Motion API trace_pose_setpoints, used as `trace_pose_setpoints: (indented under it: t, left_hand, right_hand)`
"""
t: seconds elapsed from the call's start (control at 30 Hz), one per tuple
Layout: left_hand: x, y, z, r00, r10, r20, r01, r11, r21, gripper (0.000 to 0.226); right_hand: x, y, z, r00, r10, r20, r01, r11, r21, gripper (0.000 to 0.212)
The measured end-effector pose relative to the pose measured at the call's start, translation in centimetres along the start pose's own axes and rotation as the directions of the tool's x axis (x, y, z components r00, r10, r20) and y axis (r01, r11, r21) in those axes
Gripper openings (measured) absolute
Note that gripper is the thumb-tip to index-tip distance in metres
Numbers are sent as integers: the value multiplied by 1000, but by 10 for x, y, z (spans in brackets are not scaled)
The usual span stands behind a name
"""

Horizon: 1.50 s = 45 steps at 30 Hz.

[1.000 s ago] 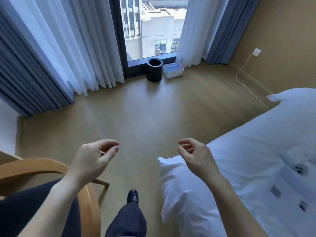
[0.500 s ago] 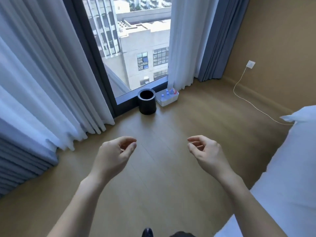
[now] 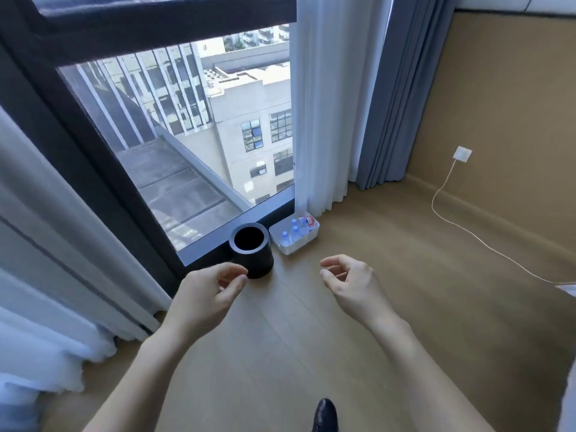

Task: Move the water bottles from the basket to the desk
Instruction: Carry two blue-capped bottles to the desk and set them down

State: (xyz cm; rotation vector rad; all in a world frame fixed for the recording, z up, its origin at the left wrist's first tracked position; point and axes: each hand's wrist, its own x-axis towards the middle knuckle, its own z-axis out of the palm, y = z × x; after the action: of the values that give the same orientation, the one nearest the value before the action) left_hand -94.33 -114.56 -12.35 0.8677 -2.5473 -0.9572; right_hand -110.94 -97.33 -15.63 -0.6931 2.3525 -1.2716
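A person nears the window, where the white basket (image 3: 294, 236) and the black bin (image 3: 252, 249) now loom larger than half a second ago, and the bed has slipped almost out of view at the right edge. Both bare hands are raised and empty: the left hand (image 3: 204, 296) and the right hand (image 3: 353, 283) each hang loosely curled, fingers apart, touching nothing. The basket sits on the floor just beside the bin, against the window frame. Three blue-capped water bottles (image 3: 293, 232) show inside it; any more cannot be told. One shoe (image 3: 325, 414) shows below.
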Motion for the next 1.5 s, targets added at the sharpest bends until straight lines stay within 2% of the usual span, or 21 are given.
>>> trace_pose_setpoints:
  t: [0.23,0.37,0.53,0.83,0.93,1.03,1.17,1.23,1.37,1.43,1.5]
  left_hand:
    - [166,-20,29,995,-94,26,95,995,-29,10]
    - [274,-56,59,988,-125,96,127,992,-18,11]
    - [433,-102,103,972,-158,172,164,986,-18,12]
    - [633,-173,209,887,-239,394,163,963,217,20]
    - [678,-213,269,882,-282,378,175,940,293,23]
    - [708,-263,339,847,-367,384,236,908,347,24]
    - [727,-332,433,727,-545,418,370,823,430,23]
    - [731,-365,474,658,-603,451,412,790,454,26]
    - [731,-421,545,566,-623,540,414,781,468,60]
    - [729,-441,572,549,-599,583,368,799,476,65]
    - [727,-458,591,562,-568,602,316,819,479,59]
  right_hand:
    - [171,-8,-3,996,13,88,-5,995,-98,12]
    - [278,10,8,992,77,104,-56,979,-194,9]
    - [430,33,38,982,171,83,-148,961,-234,9]
    - [640,115,115,926,336,171,-296,929,-221,17]
    - [701,167,150,901,371,225,-316,916,-246,20]
    - [753,236,190,866,417,276,-330,891,-311,23]
    - [798,325,246,795,472,380,-327,862,-387,35]
    - [812,361,274,759,465,456,-257,857,-446,41]
    - [829,423,333,665,428,611,-73,852,-518,54]
    - [836,446,361,608,435,664,12,832,-555,61]
    - [844,462,383,569,477,670,56,790,-610,62]
